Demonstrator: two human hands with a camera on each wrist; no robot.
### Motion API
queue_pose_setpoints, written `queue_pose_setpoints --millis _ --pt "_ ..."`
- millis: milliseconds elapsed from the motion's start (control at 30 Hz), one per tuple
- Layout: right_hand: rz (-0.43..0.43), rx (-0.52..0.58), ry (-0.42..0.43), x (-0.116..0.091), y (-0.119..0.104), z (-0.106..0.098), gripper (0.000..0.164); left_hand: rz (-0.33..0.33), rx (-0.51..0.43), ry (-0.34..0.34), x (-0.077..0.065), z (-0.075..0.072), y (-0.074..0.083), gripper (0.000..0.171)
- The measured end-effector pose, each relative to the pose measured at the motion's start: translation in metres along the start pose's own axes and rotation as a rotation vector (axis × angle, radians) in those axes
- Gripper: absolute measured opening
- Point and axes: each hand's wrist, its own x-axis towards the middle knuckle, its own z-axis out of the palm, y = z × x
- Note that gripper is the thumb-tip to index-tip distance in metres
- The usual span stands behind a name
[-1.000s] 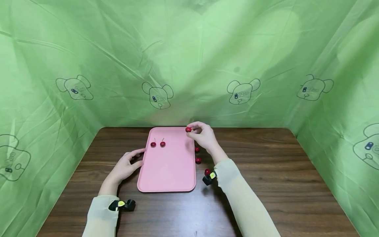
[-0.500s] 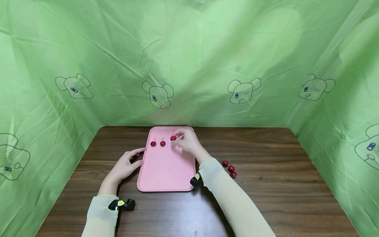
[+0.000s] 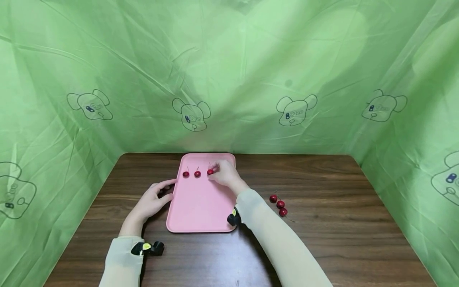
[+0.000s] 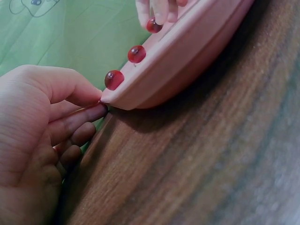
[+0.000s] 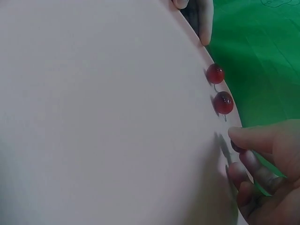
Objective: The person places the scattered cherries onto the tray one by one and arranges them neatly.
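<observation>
A pink tray (image 3: 201,211) lies on the wooden table, two red cherries with stems standing side by side near its far left: one cherry (image 3: 185,174) by the edge, another cherry (image 3: 197,174) beside it. To their right, my right hand (image 3: 227,175) pinches a third cherry (image 3: 210,172) between thumb and fingers, close over the tray and in line with the pair. In the right wrist view the fingers partly hide this cherry (image 5: 236,146). At the tray's left edge rests my left hand (image 3: 150,202), index finger and thumb spread apart and touching the rim (image 4: 126,104).
On the table right of the tray, three more cherries (image 3: 280,204) with stems lie in a slanted row, near the right sleeve (image 3: 276,235). Green cloth (image 3: 236,79) with printed animal heads hangs behind and on both sides of the table (image 3: 340,223).
My right hand has carried the cherry leftward from the tray's far right corner, then lowered it slightly toward the near side beside the other two. My left hand has stayed at the edge.
</observation>
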Motion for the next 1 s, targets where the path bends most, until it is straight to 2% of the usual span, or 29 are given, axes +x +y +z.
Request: queue_pose_setpoints --millis 433,800,1000 --pt "0.017 -0.028 -0.012 0.0017 0.0011 0.0044 0.024 -0.012 -0.011 0.001 -0.0001 -0.0011 0.0029 0.052" --pt "0.03 0.018 -0.012 0.0022 0.0036 0.0044 0.029 -0.005 -0.014 0.006 0.0012 -0.0008 0.0028 0.052" --pt "0.025 0.091 -0.008 0.0021 0.0045 0.0032 0.045 -0.011 -0.012 0.003 -0.0002 -0.0011 0.0019 0.053"
